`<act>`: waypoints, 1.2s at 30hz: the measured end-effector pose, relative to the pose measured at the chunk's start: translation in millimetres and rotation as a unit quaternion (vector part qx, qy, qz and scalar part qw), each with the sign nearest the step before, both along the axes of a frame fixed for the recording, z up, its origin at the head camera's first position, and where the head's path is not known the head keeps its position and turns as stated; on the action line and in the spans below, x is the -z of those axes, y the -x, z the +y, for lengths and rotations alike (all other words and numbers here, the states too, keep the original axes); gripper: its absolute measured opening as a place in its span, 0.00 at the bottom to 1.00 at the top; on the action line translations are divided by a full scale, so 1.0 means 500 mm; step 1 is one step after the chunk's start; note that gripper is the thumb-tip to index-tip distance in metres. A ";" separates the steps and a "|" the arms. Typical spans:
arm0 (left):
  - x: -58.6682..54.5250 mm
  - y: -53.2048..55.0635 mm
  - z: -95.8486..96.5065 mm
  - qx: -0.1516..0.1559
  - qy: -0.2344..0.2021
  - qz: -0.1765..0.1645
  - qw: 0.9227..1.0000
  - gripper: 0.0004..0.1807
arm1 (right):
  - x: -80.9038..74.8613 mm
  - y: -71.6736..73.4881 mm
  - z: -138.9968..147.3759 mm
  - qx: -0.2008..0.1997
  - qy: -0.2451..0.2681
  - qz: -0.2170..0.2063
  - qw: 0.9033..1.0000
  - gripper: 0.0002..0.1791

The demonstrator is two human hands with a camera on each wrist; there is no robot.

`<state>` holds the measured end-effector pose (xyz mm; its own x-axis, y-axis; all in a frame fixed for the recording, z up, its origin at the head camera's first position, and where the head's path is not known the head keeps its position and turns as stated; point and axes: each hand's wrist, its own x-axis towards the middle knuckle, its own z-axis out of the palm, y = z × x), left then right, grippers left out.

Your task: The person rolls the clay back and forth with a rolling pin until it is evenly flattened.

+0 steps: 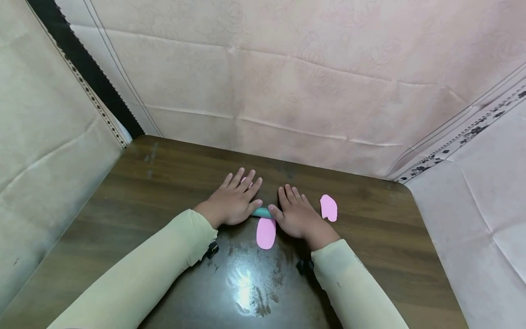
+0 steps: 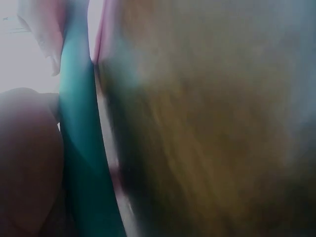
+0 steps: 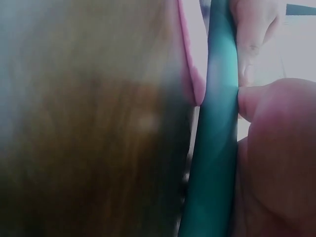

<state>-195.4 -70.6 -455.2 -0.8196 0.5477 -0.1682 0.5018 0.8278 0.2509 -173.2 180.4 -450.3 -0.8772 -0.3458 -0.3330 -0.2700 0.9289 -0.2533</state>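
Pale patterned cloth (image 1: pixel 287 91) hangs behind dark-brown wood-grain table (image 1: pixel 378 210). Left hand (image 1: pixel 235 199) and right hand (image 1: pixel 299 214) rest palms-down on smooth teal cylindrical rod (image 1: pixel 261 212) above table, fingers outstretched, released. Flat pink oval piece (image 1: pixel 265 235) meets rod's near side; flat pink notched piece (image 1: pixel 328 208) lies beside right hand; small pink patch (image 1: pixel 250 185) shows between left hand's fingers.

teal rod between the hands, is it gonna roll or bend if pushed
The teal rod would probably roll, since its sides look smoothly rounded in both wrist views. It seems fairly stiff, showing no obvious sag or kink where it runs beneath the left hand and right hand. Its smooth surface may be a little slippery.
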 end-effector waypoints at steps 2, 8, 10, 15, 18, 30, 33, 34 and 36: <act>-0.002 0.005 0.001 -0.001 0.001 -0.005 1.000 0.42 | -0.001 0.006 0.001 0.002 0.004 -0.003 1.000 0.48; -0.002 0.011 0.004 -0.012 -0.002 -0.014 1.000 0.42 | -0.005 0.011 0.002 0.008 0.010 -0.015 1.000 0.48; -0.002 0.009 0.005 -0.015 -0.005 -0.015 1.000 0.42 | -0.004 0.011 0.003 0.008 0.009 -0.017 1.000 0.48; 0.000 -0.004 0.006 -0.016 -0.017 -0.016 1.000 0.42 | 0.000 -0.001 0.003 0.002 0.003 -0.005 1.000 0.48; 0.001 -0.017 0.004 -0.011 -0.014 -0.007 1.000 0.41 | 0.003 -0.017 0.003 -0.007 -0.003 0.011 1.000 0.48; -0.002 -0.087 -0.008 0.008 0.001 -0.015 1.000 0.41 | -0.005 -0.105 -0.001 -0.058 -0.021 0.081 0.995 0.49; -0.001 -0.105 -0.010 0.011 0.003 -0.023 1.000 0.42 | -0.003 -0.124 0.001 -0.063 -0.022 0.093 0.993 0.50; -0.001 -0.111 -0.010 0.012 0.003 -0.025 1.000 0.42 | -0.002 -0.130 0.002 -0.063 -0.021 0.095 0.993 0.50; -0.002 -0.123 -0.011 0.013 0.003 -0.029 0.999 0.43 | 0.001 -0.142 0.004 -0.067 -0.021 0.103 0.992 0.50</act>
